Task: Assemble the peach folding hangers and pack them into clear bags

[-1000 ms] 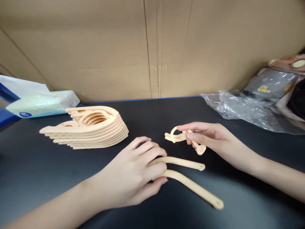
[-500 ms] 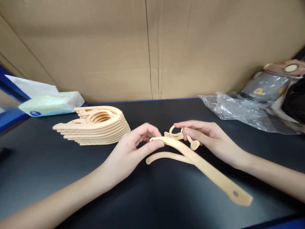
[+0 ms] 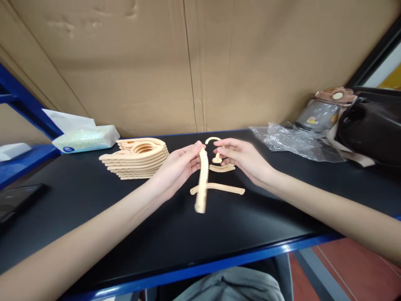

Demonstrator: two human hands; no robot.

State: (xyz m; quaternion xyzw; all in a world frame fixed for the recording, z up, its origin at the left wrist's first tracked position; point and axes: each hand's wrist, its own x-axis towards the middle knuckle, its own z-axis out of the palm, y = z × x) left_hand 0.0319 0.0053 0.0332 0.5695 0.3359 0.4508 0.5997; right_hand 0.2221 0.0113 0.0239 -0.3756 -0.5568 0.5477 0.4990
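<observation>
My left hand [image 3: 180, 167] pinches the upper end of a beige plastic hanger arm [image 3: 203, 179], whose lower end points toward me. Between the thumb and fingers of my right hand [image 3: 244, 158] is a curved beige hanger hook [image 3: 216, 159] with a round flat end. The two held parts are close together but apart. Below them on the table lies another hanger arm [image 3: 225, 188], partly covered by the held one. Behind it, beneath my right fingers, rest more curved beige pieces [image 3: 222, 168]. A stack of folded beige hangers [image 3: 138, 159] sits left of my left hand.
On the black table [image 3: 175, 246], a tissue pack [image 3: 89, 139] stands at the back left and a dark phone [image 3: 19, 202] lies at the left. Clear plastic wrap [image 3: 294, 142], a bottle [image 3: 319, 110] and a black bag [image 3: 369, 129] occupy the right. Cardboard [image 3: 131, 75] walls the back.
The held hanger arm has swung from slanting right to pointing almost straight toward me. My right hand has turned the hook upright and brought it nearer my left hand. The camera view has shifted too.
</observation>
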